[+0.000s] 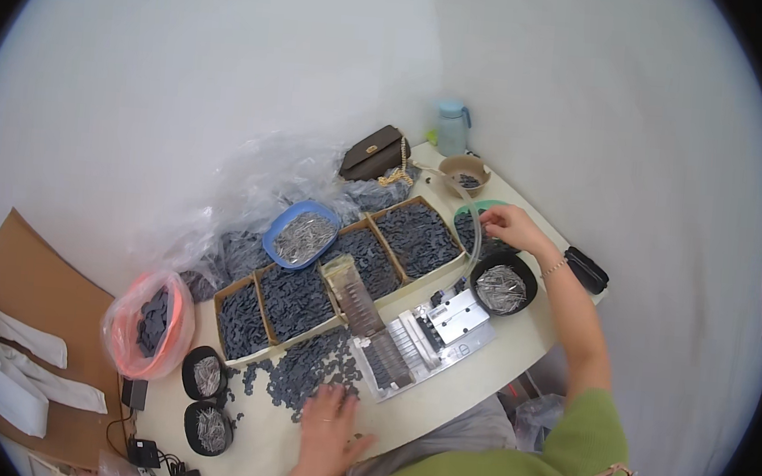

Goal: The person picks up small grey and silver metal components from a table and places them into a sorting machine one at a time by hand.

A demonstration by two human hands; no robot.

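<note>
My left hand [327, 435] is open, its fingers apart. Its fingertips touch the near edge of a loose spread of small dark grey flat parts [303, 371] on the table. My right hand [509, 226] reaches over a green bowl [494, 204] of similar dark parts, fingers curled together; whatever they hold is too small to make out. Between my hands lies a metal fixture [460, 316] with a slotted block and a clear-topped rack [354, 298]. Just below my right wrist stands a black bowl [503, 283] of thin silvery pins.
Cardboard trays [255, 353] of dark parts line the middle, a blue basin [301, 234] of pins resting on them. Two black bowls [208, 428] of pins and a pink basin [178, 334] stand left. A clear hose [478, 232] arches beside my right hand. Behind are a handbag [374, 152] and a bottle [452, 132].
</note>
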